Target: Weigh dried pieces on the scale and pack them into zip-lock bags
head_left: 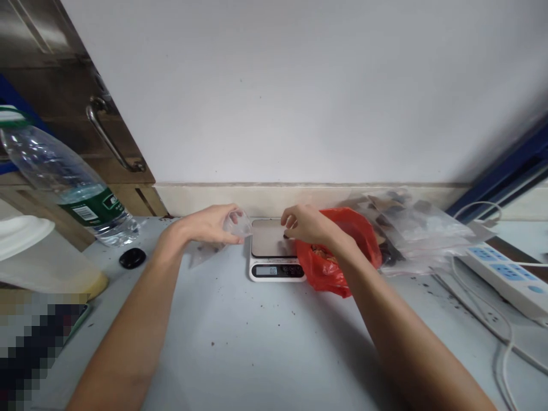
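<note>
My left hand (209, 221) is closed around a small clear plastic bag (240, 226), its mouth held apart between thumb and fingers and its lower part lying on the table. Just right of it sits a digital kitchen scale (266, 240) with a metal plate; its display reads 0.0. Above the plate's right side my right hand (306, 222) pinches a small dark piece (286, 235), too small to name. Under my right wrist stands an open red plastic bag (327, 281) with brownish dried bits inside, partly hidden by the forearm.
Filled clear bags (428, 234) are stacked on the right beside a power strip (507, 279) and white cables (509, 342). On the left stand a water bottle (92, 205), a plastic tub (43, 262) and a black oval object (132, 258). A wall (299, 114) rises behind.
</note>
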Tool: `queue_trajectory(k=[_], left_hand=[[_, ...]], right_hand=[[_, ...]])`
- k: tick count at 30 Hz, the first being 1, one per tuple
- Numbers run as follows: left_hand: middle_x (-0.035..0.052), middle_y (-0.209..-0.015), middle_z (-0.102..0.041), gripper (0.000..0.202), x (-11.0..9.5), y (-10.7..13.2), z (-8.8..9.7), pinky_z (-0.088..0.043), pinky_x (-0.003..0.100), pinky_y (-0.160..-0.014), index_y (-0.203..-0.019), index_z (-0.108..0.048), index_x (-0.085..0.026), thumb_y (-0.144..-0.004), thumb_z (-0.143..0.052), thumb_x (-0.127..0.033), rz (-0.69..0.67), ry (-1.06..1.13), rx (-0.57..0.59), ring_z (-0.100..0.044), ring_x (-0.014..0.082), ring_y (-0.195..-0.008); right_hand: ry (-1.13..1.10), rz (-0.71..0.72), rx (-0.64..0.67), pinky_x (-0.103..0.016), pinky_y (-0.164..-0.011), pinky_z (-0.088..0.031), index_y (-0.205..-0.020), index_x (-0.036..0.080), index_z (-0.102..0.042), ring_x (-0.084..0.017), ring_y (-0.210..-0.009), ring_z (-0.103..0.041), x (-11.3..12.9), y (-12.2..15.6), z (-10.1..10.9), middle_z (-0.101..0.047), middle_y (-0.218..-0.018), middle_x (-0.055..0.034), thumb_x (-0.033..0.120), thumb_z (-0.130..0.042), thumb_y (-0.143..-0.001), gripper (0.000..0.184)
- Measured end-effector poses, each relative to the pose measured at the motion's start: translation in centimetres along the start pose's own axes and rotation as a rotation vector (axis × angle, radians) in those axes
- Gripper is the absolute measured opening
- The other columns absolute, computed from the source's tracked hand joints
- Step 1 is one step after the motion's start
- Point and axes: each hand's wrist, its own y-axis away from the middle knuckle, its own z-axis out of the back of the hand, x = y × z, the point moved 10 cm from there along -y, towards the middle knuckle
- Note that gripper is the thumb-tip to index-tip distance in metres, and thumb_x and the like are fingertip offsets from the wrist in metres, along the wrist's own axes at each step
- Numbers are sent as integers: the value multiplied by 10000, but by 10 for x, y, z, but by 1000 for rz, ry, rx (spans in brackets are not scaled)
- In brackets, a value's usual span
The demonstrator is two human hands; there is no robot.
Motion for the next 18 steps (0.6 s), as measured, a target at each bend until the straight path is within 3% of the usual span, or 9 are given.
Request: queue_trajectory(k=[5,9,15,18], left_hand=[[122,-1210,-649,709,1,-9,-20,-494,352,-772,-1276,-520,-220,-650,-646,-529,-1,-53,100,-648,289,-943],[114,-1219,-648,661,-12,-10,-21,-491,346,-765,-1246,-528,-233,-660,-644,-517,-34,-63,84,-640,289,-972],[136,-1224,-652,656,-32,-5,-18,-474,344,-822,-1205,-544,-177,-685,-634,-567,-89,-38,84,-626,297,-1043],[134,-1271,-639,702,-33,-4,-14,-466,329,-845,-1287,-522,-171,-700,-628,-541,-79,-29,59,-619,294,-1080]], right_hand=[[113,-8,22,-250,-507,-431,-653,215,-604,-177,-641,-619,0,-5,-16,-696,-736,-48,-3,-645,-603,227],[-46,17,48,-246,-542,-441,-612,211,-556,-145,-606,-595,9,-6,-21,-651,-651,2,13,-649,-605,219],[-554,228,67,-273,-724,-516,-723,190,-602,-146,-735,-669,44,2,-5,-687,-727,5,99,-622,-745,95],[-449,177,-44,-269,-730,-513,-797,184,-618,-159,-793,-687,34,4,11,-714,-783,-19,40,-572,-761,156]])
